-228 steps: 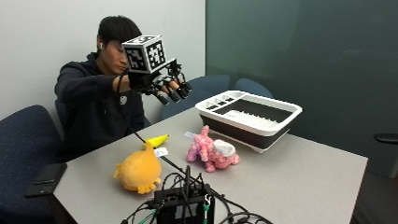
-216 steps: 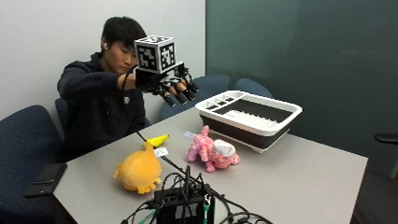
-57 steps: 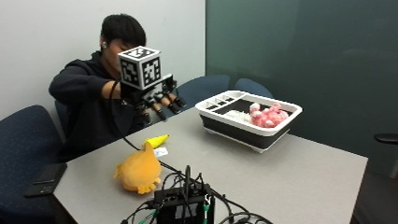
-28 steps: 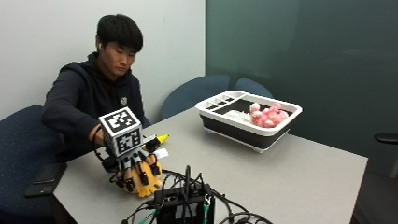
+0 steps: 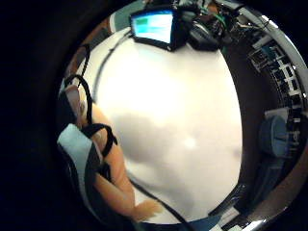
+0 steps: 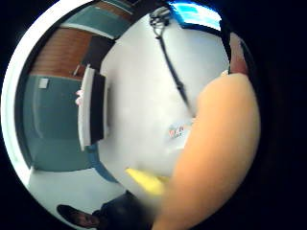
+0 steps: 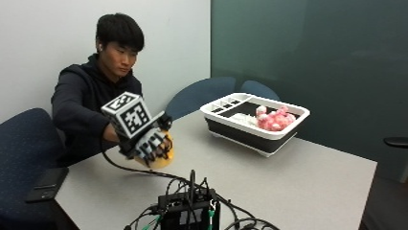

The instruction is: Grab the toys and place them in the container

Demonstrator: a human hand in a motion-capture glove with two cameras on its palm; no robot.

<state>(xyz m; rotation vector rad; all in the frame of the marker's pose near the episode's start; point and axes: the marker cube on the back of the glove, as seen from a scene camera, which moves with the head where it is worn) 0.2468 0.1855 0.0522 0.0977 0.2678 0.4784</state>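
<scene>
Soft plush orange toy (image 7: 159, 152), smooth matt table (image 7: 306, 177), glossy plastic container (image 7: 255, 125).

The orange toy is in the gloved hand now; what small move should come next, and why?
Probably carry the orange toy across toward the container. The right hand grips it above the table, and the pink toy already lies inside.

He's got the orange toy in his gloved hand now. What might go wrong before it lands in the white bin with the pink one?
The orange toy bulges out past the gloved right hand, so it might slip on the way across. The cables trailing from the glove could snag the black box. The pink toy already fills one end of the container, so aim for the free end.
</scene>
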